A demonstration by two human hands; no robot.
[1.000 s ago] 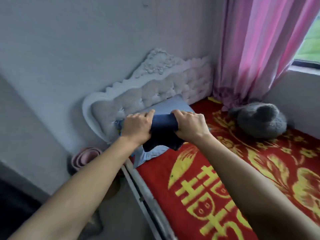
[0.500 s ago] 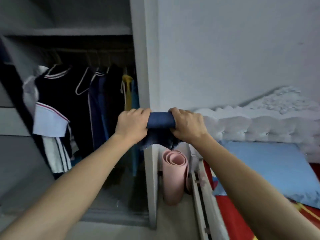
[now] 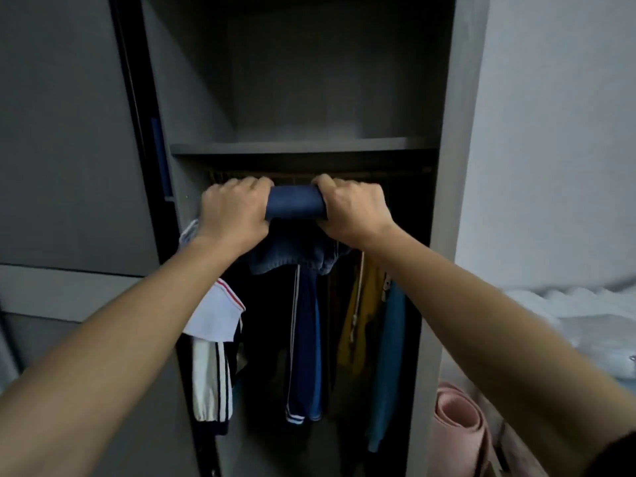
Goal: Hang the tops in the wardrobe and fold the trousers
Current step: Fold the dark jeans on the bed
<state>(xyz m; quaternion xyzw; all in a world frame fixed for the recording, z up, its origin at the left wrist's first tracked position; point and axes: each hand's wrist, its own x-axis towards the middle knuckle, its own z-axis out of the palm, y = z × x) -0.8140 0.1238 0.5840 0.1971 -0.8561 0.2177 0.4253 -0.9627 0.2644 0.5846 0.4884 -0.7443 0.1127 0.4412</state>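
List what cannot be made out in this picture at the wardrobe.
Head view:
Ends of the folded dark blue trousers: covered by the left hand and right hand.
Brownish hanging rail: partly behind both hands, in shadow.
Rolled pink mat: cut off by the bottom edge.
Dark hanging tops: too dim to count.

Two hands (image 3: 234,215) (image 3: 354,211), one rolled trousers (image 3: 296,201), one wardrobe (image 3: 303,146), one mat (image 3: 457,432).

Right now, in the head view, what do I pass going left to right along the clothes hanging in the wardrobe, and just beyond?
White top → navy striped garment → yellow top → blue top → rolled pink mat, standing outside the wardrobe.
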